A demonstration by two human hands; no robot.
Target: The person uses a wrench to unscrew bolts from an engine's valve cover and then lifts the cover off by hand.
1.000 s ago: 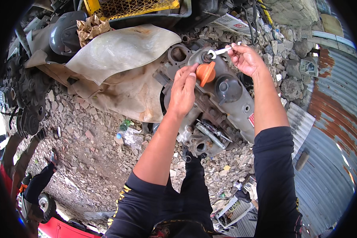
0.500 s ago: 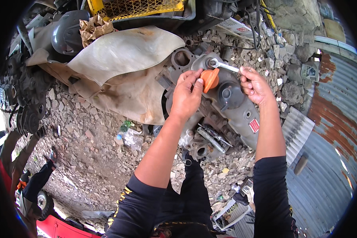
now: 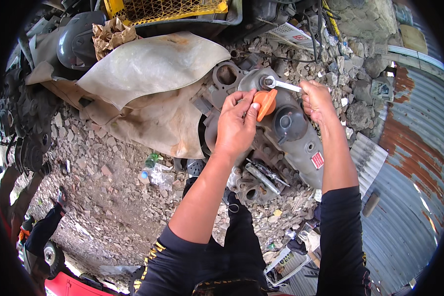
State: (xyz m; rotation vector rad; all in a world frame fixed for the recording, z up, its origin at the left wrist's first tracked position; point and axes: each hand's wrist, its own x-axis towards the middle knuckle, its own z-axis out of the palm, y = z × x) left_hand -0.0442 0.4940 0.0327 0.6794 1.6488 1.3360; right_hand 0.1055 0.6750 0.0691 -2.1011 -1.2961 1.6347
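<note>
A grey engine valve cover [image 3: 301, 160] lies in front of me, slanting down to the right. On it sit an orange filler cap [image 3: 267, 104] with a raised bar and a round dark cap [image 3: 287, 123]. My left hand [image 3: 238, 121] is closed at the orange cap's left edge, thumb against it. My right hand [image 3: 316, 101] is wrapped round the free end of a silver wrench [image 3: 286, 87]. The wrench's other end is at a nut [image 3: 268, 82] on the cover's upper part.
Loose tools [image 3: 262, 177] rest on the engine's lower side. A tan sheet [image 3: 153, 69] covers parts to the left. Gravel [image 3: 98, 172] surrounds the engine, with a plastic bottle [image 3: 152, 160] on it. Rusty corrugated sheets [image 3: 404, 182] lie right. A yellow mesh crate [image 3: 172, 11] stands at the back.
My right hand's fingers have closed more tightly round the wrench end. The wrench stays at the nut, and my left hand keeps its place by the orange cap. The view has shifted slightly.
</note>
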